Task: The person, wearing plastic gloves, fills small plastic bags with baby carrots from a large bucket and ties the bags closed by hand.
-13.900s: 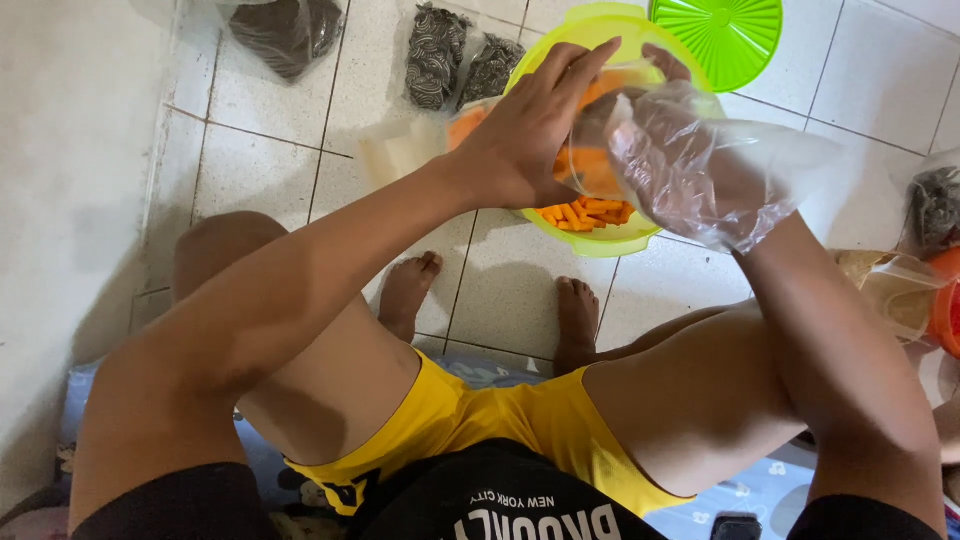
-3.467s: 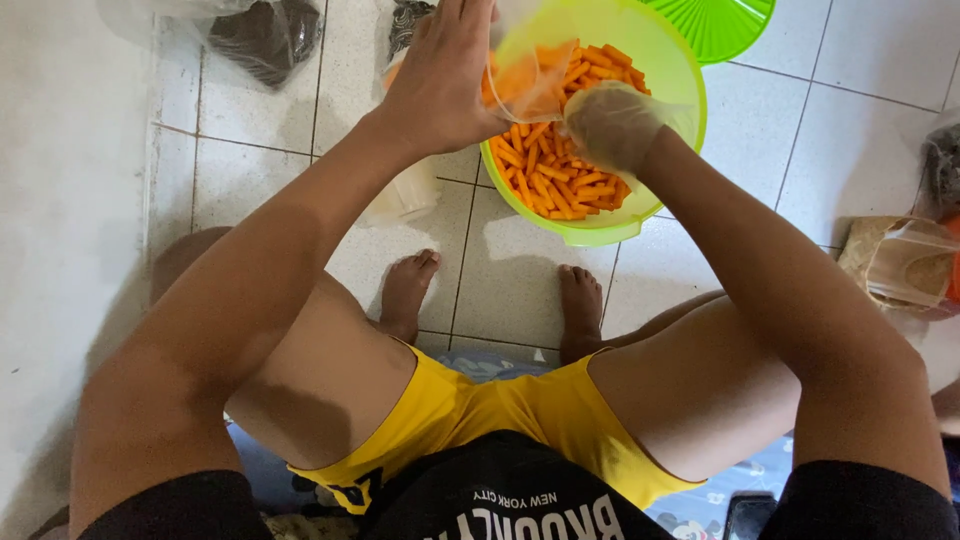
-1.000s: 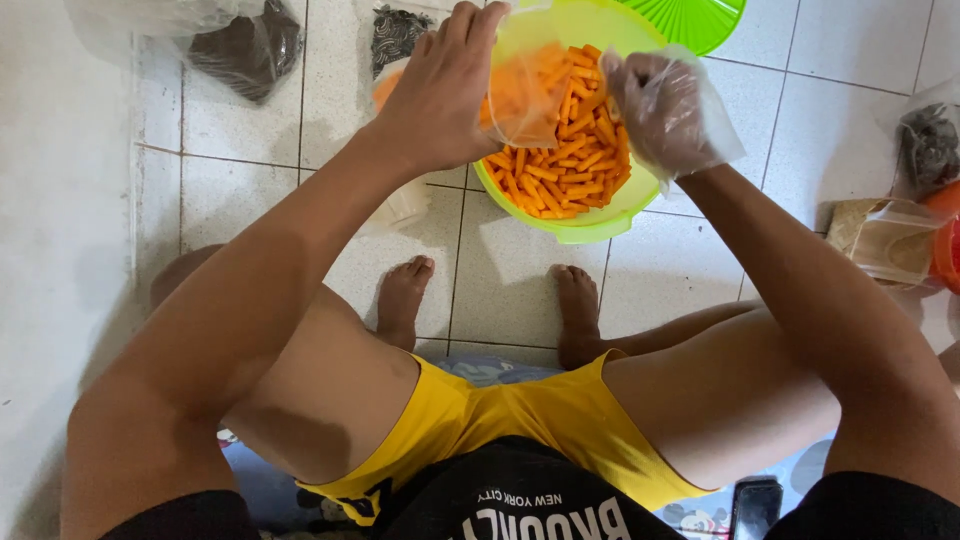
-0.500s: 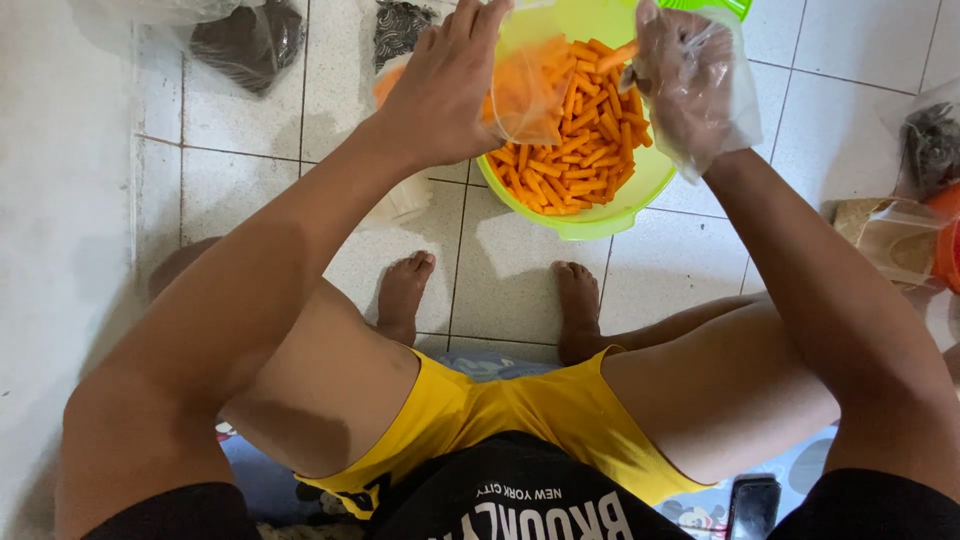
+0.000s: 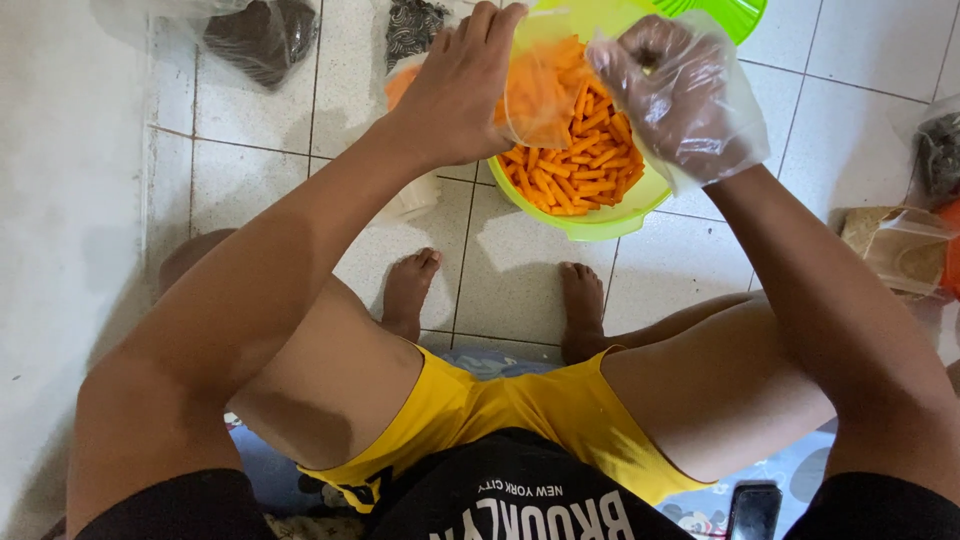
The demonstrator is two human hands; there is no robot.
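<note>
Pinching clear bag point(image 5: 540, 90) between left fingers point(image 5: 490, 40)

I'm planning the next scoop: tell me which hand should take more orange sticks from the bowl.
Right. The gloved right hand hovers over the orange sticks in the green bowl; the left hand holds the clear bag.
</note>
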